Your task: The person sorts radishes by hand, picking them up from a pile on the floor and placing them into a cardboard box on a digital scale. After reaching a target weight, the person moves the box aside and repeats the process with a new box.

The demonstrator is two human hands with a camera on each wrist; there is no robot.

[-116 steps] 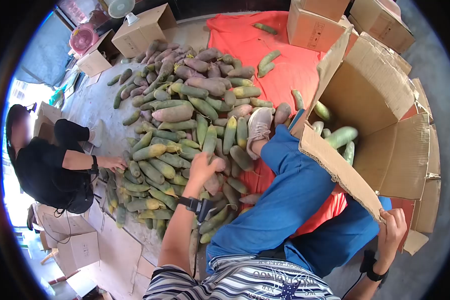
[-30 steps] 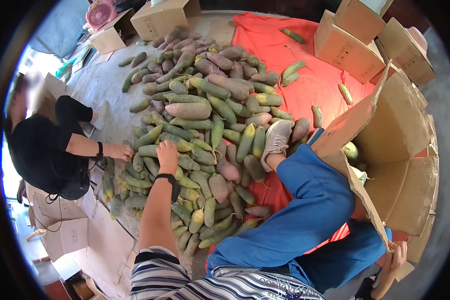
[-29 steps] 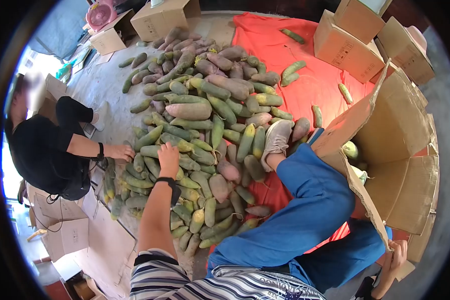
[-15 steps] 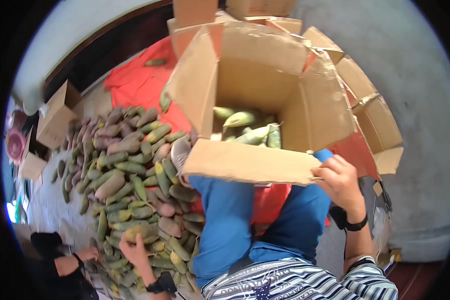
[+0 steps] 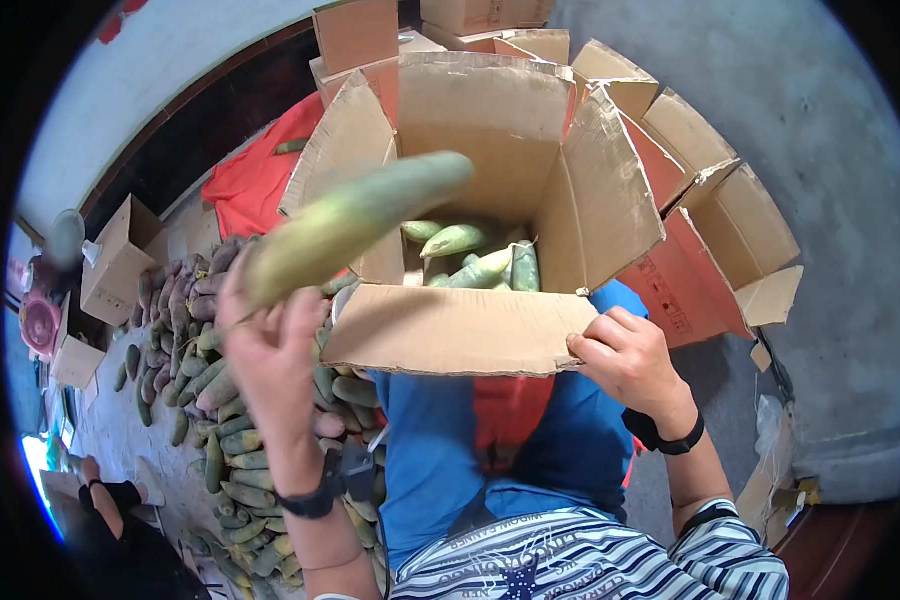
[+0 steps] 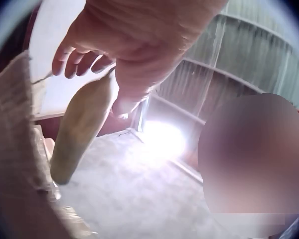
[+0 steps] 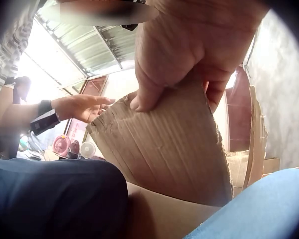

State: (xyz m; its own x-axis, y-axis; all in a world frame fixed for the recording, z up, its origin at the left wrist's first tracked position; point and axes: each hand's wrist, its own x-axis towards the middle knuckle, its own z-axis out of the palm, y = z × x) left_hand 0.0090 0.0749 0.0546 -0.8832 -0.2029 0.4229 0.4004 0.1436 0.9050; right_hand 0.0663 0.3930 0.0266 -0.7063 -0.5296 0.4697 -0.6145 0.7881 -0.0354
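Observation:
A green radish, blurred, tilts in the air over the box's left flap. Just below it is my left hand, its fingers spread loose. In the left wrist view the radish hangs beyond the left hand, its thin tip close to the thumb, with the fingers not curled round it. My right hand pinches the near flap of the cardboard box at its right corner, thumb on one face in the right wrist view. Several green radishes lie inside the box.
A large heap of radishes covers the floor on the left, by a red cloth. Other cardboard boxes stand behind and to the right. Another person sits at the lower left. My knees flank the box's near side.
My left hand has come up from the heap toward the box, and the radish it held has risen above the fingers. The right hand stays on the flap. The head view has turned toward the box.

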